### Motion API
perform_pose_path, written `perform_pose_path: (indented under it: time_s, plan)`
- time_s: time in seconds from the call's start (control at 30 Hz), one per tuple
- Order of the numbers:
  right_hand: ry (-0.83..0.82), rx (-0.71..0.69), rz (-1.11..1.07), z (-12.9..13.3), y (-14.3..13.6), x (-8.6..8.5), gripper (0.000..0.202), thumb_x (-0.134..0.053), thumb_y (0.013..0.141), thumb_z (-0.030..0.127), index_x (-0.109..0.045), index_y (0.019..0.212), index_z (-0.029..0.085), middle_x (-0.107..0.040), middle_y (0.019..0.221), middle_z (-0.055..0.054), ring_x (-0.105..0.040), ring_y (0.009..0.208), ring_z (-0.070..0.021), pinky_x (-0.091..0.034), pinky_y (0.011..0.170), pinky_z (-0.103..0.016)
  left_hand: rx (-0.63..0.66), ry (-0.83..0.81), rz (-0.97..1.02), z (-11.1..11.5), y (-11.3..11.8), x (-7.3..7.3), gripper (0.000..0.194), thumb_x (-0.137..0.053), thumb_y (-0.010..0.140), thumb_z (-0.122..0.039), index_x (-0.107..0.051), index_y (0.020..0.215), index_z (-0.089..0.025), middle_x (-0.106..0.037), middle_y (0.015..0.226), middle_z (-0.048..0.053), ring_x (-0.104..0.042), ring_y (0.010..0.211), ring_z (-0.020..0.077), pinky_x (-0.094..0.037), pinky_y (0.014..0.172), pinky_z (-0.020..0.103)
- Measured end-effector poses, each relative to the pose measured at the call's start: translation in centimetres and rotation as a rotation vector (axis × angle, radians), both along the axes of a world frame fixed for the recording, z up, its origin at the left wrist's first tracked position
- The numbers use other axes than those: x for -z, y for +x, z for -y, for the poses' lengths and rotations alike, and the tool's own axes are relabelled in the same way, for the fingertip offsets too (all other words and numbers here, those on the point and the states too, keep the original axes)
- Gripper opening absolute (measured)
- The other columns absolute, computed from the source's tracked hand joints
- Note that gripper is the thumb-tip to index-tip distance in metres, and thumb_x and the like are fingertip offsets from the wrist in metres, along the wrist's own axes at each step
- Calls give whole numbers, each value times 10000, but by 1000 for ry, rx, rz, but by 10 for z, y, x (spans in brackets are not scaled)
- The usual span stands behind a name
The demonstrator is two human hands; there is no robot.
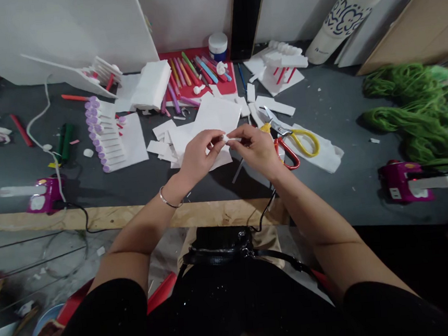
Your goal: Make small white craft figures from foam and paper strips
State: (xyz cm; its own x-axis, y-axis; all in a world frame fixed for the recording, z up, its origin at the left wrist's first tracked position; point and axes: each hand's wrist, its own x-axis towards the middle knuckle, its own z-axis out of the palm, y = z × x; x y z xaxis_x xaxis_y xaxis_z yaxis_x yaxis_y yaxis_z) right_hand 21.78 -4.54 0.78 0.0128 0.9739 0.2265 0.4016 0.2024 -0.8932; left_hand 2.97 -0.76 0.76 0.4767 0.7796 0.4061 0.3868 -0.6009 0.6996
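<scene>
Both hands meet over the loose white sheets near the table's front. My left hand is closed, thumb and fingers pinching one end of a small white piece. My right hand pinches the other end of that piece; its material is too small to make out. White paper sheets lie just beyond the hands, with cut white pieces to their left. Right of my right hand are scissors with yellow handles and a red-handled tool, partly hidden by the hand.
Colored sticks lie on a red sheet at the back beside a white jar. A row of white strips with purple ends is at left. Green yarn, a bottle and purple devices stand around.
</scene>
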Motion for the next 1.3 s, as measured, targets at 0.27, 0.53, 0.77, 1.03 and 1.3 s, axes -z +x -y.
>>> perform_pose_path:
  time_s: [0.27,0.53,0.77,1.03,1.3]
  plan:
    - [50,-28,-2,6,-2,-5,179,-702,911,458,-726,896,281,-773,941,-48,-670,838,-194,-541,801,-364,48,-375,189,4,1,2,240,-655,995,-439,-660,1070,-211,-750,933,42,-704,781,120,-571,683,256]
    - [-146,-11,-321,10,-4,-5,381,-798,785,604,-708,797,233,-683,665,7,-597,616,-135,-496,597,-311,37,127,-66,21,0,0,338,-455,1095,-442,-689,1135,-202,-772,1105,94,-716,1086,194,-576,970,365]
    - [10,44,-183,11,-6,-6,191,-728,866,458,-735,832,270,-759,813,-17,-662,743,-167,-537,718,-345,37,-349,201,19,3,-4,389,-567,1032,-541,-617,1171,-181,-754,923,60,-726,804,134,-595,708,261]
    - [-71,28,-239,17,-10,-8,206,-741,841,464,-730,819,260,-744,755,-8,-654,688,-155,-549,669,-331,-56,-129,86,31,2,-3,202,-579,1049,-411,-651,1094,-228,-755,1029,57,-718,907,153,-595,819,315]
    - [-209,-83,-408,4,-9,4,316,-808,759,518,-703,822,227,-683,690,19,-598,603,-109,-518,579,-286,-129,24,-95,29,-7,11,352,-576,1040,-493,-622,1211,-189,-751,1028,61,-695,888,162,-546,798,296]
